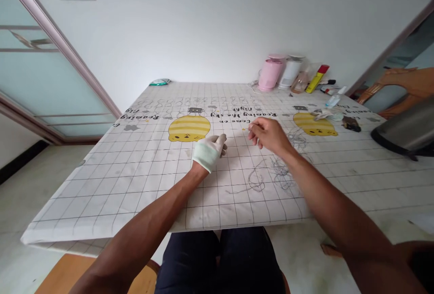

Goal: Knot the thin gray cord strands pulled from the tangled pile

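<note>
My left hand (210, 150), in a pale glove with a mint cuff, is closed in a pinch above the middle of the table. My right hand (266, 135) is bare, its thumb and fingers curled together a short way to the right. Anything between the fingers of either hand is too fine to see. A loose tangle of thin dark wire or thread (256, 181) lies nearer to me, and a denser tangle (283, 174) sits beside my right forearm. Rows of thin loop shapes (183, 102) run across the far part of the table.
A checked cloth covers the table (135, 194). At the back right stand a pink device (270, 73), a white device (290, 72), bottles and a yellow-red box (317, 79). A whitish crumpled glove (328, 114), a dark small object (351, 124) and a metal kettle (407, 126) are at right.
</note>
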A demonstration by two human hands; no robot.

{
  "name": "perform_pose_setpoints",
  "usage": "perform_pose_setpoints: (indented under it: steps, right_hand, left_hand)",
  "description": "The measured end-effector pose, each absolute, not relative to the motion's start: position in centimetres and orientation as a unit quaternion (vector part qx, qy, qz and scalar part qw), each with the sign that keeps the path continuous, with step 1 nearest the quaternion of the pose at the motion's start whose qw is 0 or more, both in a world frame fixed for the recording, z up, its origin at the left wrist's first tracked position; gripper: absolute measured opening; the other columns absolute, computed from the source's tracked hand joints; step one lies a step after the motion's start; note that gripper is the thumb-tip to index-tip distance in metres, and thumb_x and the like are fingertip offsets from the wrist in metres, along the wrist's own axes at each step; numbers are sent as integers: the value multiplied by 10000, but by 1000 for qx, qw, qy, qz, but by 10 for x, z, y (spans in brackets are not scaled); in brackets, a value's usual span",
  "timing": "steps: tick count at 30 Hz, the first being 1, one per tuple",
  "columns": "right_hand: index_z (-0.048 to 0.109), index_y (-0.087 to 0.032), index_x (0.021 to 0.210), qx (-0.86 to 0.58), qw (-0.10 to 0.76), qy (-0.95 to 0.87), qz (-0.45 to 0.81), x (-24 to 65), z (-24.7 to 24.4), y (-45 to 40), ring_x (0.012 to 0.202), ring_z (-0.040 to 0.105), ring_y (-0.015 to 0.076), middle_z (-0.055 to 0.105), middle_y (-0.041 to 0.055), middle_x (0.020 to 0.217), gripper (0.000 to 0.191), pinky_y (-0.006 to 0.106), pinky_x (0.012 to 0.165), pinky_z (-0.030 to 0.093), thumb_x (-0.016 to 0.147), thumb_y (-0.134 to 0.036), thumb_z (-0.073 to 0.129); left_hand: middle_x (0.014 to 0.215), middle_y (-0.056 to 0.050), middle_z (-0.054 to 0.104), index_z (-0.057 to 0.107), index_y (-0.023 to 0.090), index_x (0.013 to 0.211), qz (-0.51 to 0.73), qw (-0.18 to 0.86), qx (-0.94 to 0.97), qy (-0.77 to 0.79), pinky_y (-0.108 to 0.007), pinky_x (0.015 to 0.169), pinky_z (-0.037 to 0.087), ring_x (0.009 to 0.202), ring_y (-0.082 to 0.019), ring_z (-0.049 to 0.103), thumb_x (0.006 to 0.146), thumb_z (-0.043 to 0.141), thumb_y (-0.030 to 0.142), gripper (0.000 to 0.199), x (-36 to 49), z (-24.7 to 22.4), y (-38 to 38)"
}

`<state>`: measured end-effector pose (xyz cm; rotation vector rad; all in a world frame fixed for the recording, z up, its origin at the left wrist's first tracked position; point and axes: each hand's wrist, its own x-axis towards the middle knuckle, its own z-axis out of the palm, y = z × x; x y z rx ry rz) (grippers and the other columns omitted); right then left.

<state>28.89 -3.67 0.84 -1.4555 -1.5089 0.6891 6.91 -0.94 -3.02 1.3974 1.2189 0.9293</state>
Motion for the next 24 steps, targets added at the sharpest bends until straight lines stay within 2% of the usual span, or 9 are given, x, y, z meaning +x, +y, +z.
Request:
perform_pose_setpoints:
  steps: [6, 14, 21, 24]
  right_hand:
    - [639, -171, 805, -677, 449, -548, 199, 372, 32, -1, 470, 633, 136, 766, 103, 759, 241, 220, 337, 445, 1001, -284, 721]
    - [616, -158, 824, -747, 405, -487, 200, 453, -1, 74, 467, 644, 142, 765, 120, 735, 208, 215, 376, 469, 1018, -191, 683]
    - [621, -144, 973, -774, 361, -442, 274, 478, -20, 149, 497, 649, 138, 712, 60, 653, 103, 205, 475, 523, 1030, -190, 694]
    - [629, -121, 1028, -786, 338, -421, 300, 484, -28, 180, 477, 629, 153, 704, 74, 626, 80, 238, 484, 540, 1030, -177, 686]
  left_hand:
    - [744, -25, 749, 680, 222, 693, 340, 402, 676, 515, -304, 673, 515, 653, -166, 672, 975, 513, 423, 384, 70, -33, -13]
    - [690, -22, 675, 607, 229, 664, 299, 351, 725, 512, -312, 630, 415, 690, -186, 632, 940, 532, 347, 309, 70, -35, -17]
    - [684, -13, 678, 686, 228, 690, 279, 325, 729, 534, -301, 629, 413, 677, -167, 624, 995, 510, 360, 376, 77, -42, -20]
    - [697, -13, 702, 746, 234, 737, 276, 303, 734, 542, -298, 669, 453, 697, -168, 648, 996, 543, 368, 354, 80, -48, -18]
